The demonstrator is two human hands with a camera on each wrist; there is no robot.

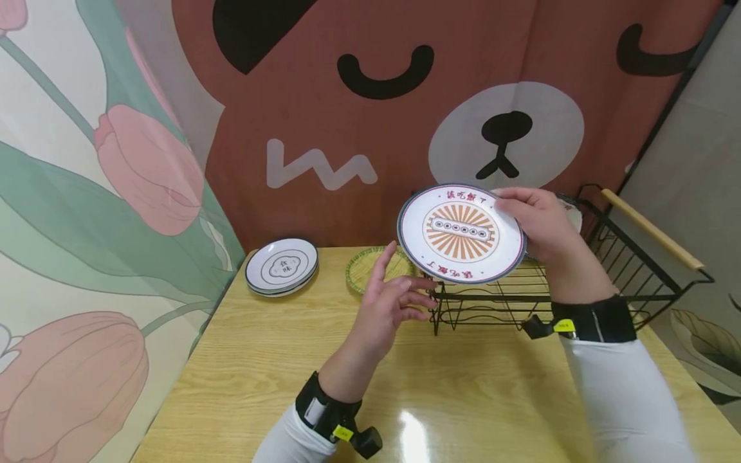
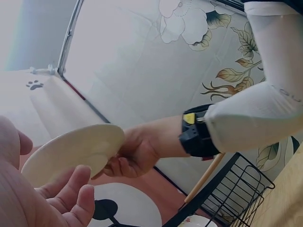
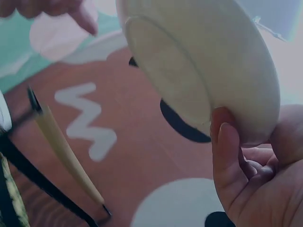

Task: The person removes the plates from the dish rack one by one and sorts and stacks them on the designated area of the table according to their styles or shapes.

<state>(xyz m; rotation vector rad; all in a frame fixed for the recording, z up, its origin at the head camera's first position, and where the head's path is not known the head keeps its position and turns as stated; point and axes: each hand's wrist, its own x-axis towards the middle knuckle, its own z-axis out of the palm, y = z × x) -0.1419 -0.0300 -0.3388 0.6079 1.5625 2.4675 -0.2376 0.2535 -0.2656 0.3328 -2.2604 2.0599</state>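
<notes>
A white plate (image 1: 462, 234) with a blue rim, orange rays and red characters is held up over the black wire rack. My right hand (image 1: 541, 222) pinches its right edge, thumb on the printed face; the right wrist view shows the fingers against the plain underside (image 3: 189, 71). Just below and left of the plate is my left hand (image 1: 384, 302), fingers spread and slightly bent, holding nothing. Whether its fingertips touch the plate's edge I cannot tell. In the left wrist view the plate (image 2: 75, 149) appears tilted behind the left fingers.
The wire rack (image 1: 492, 298) with a wooden handle (image 1: 651, 228) stands at the table's back right. Another patterned dish (image 1: 572, 215) shows in it behind my right hand. Stacked white plates (image 1: 282, 267) sit at the back left, beside a round green-edged woven tray (image 1: 361, 270).
</notes>
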